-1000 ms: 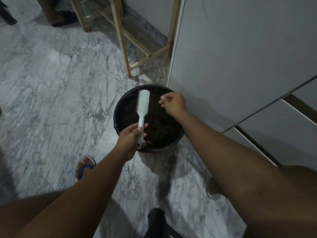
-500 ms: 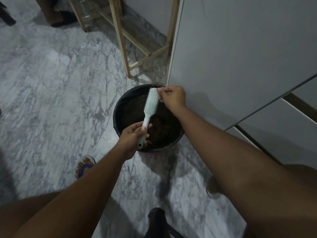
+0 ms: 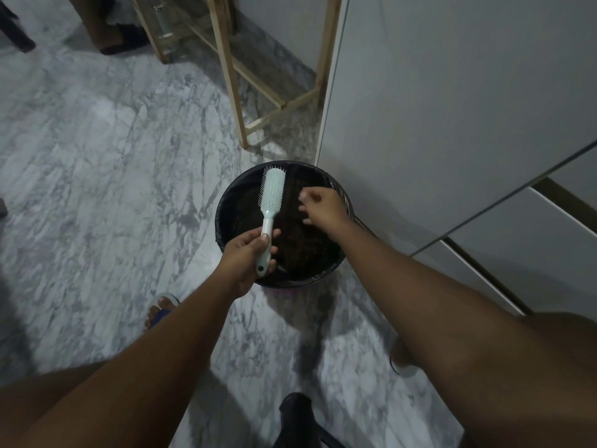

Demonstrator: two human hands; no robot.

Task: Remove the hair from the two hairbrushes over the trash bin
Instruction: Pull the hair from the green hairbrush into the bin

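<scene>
Head view: left hand point(image 3: 247, 257) grips the pale hairbrush point(image 3: 270, 205) by its handle, head pointing to 12 o'clock above the black trash bin point(image 3: 226, 202); right hand point(image 3: 323, 208), at the brush's 3 o'clock, hangs apart with loosely spread, blurred fingers, holding nothing visible.

Hairbrush point(image 3: 273, 192) over trash bin point(image 3: 226, 202), left of right hand point(image 3: 323, 206); cabinet point(image 3: 452, 108) right of bin.

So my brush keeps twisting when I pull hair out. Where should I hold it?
Grip the brush by its narrow handle, from the near end, as the left hand does. That probably leaves the bristled head clear over the bin for the right hand.
</scene>
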